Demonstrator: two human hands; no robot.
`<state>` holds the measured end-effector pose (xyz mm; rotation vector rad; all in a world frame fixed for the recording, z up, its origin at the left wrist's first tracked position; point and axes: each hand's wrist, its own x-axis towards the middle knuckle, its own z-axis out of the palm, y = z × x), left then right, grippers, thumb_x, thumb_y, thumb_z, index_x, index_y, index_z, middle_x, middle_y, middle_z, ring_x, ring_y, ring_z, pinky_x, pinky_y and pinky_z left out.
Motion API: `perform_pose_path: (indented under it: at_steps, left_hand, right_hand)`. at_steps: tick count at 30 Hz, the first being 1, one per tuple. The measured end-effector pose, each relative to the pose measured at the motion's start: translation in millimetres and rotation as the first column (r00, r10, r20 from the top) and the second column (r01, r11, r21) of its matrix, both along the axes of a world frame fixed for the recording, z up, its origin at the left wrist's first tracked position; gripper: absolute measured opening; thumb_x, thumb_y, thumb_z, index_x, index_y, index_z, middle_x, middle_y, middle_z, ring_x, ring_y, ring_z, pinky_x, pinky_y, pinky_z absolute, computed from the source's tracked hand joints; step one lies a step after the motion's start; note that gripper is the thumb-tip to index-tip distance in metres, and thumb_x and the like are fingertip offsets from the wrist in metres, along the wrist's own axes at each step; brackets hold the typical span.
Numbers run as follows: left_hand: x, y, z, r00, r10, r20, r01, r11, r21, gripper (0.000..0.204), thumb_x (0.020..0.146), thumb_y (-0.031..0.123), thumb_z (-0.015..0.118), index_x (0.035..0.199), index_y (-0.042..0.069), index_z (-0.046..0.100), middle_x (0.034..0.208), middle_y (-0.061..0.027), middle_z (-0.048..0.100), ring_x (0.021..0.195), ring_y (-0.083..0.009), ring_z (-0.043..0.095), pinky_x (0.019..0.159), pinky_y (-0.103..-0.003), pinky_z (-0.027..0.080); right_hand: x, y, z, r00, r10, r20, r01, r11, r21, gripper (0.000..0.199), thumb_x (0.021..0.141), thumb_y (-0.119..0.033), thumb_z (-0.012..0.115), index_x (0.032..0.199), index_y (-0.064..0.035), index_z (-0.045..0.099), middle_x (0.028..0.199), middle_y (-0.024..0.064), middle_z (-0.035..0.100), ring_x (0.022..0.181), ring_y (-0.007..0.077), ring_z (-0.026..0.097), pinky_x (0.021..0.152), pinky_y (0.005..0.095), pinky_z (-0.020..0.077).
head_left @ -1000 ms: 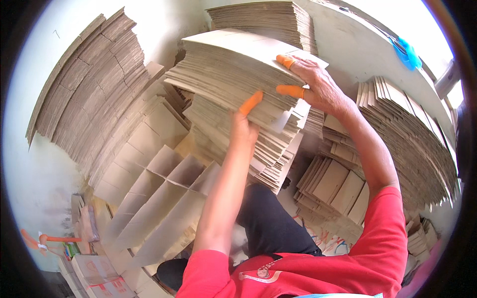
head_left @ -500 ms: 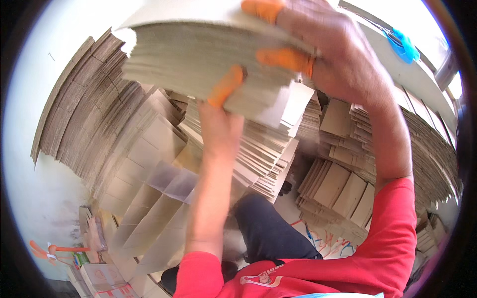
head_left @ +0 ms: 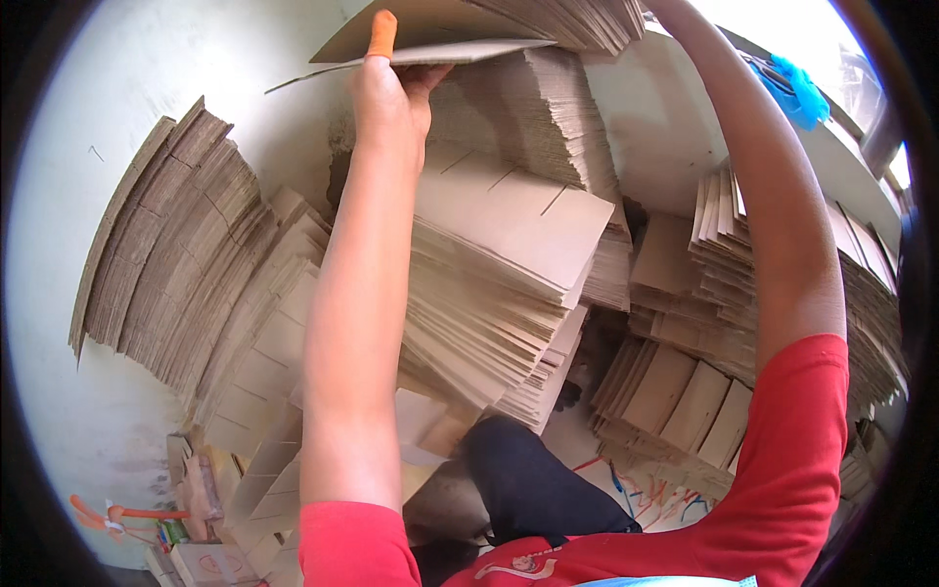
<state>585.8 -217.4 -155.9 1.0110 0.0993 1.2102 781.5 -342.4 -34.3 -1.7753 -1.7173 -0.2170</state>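
Note:
My left hand (head_left: 393, 93), with an orange cover on its thumb, is raised at the upper middle. It is closed on thin cardboard sheets (head_left: 479, 51), the thumb on the near side and the fingers beneath. A thick bundle of cardboard sheets (head_left: 587, 24) fans out just above, cut off by the top edge. At the right end of that bundle is my right hand (head_left: 669, 8), seen only at the wrist; its fingers lie outside the picture. Below both arms stands a tall stack of slotted cardboard sheets (head_left: 518, 220).
More cardboard stacks rise along the left wall (head_left: 161, 245), behind the middle stack (head_left: 562, 117) and at the right (head_left: 675, 391). A blue plastic bag (head_left: 797, 93) hangs upper right. Coloured scraps (head_left: 646, 489) litter the floor near my knee (head_left: 538, 470).
Both hands have moved up and away with the cardboard bundle, the right mostly leaving the picture. The bundle no longer covers the middle stack, and my left hand has shifted left.

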Motion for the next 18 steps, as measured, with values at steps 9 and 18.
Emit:
perform_pose_path:
  at_steps: [9, 18]
  left_hand:
    - [15.5, 21.2, 23.2, 0.939, 0.037, -0.342, -0.055, 0.998, -0.043, 0.070, 0.083, 0.044, 0.067, 0.123, -0.007, 0.039, 0.110, -0.0252, 0.048, 0.102, -0.0399, 0.053, 0.079, -0.055, 0.057]
    - [-19.9, 24.8, 23.2, 0.961, -0.040, -0.273, 0.039, 0.999, -0.007, 0.089, 0.082, 0.060, 0.059, 0.118, -0.018, 0.036, 0.108, -0.0300, 0.047, 0.103, -0.0432, 0.055, 0.081, -0.055, 0.055]
  right_hand:
    - [38.0, 0.9, -25.9, 0.934, -0.339, 0.114, 0.311, 0.927, 0.209, 0.050, 0.087, -0.034, 0.057, 0.130, -0.0110, 0.048, 0.133, 0.0150, 0.046, 0.125, 0.0300, 0.040, 0.102, 0.0508, 0.0308]
    - [-61.5, -10.2, -56.0, 0.677, -0.369, 0.637, -0.085, 0.821, 0.565, 0.051, 0.090, -0.039, 0.050, 0.134, -0.0152, 0.044, 0.140, 0.0150, 0.039, 0.134, 0.0325, 0.031, 0.106, 0.0579, 0.0241]
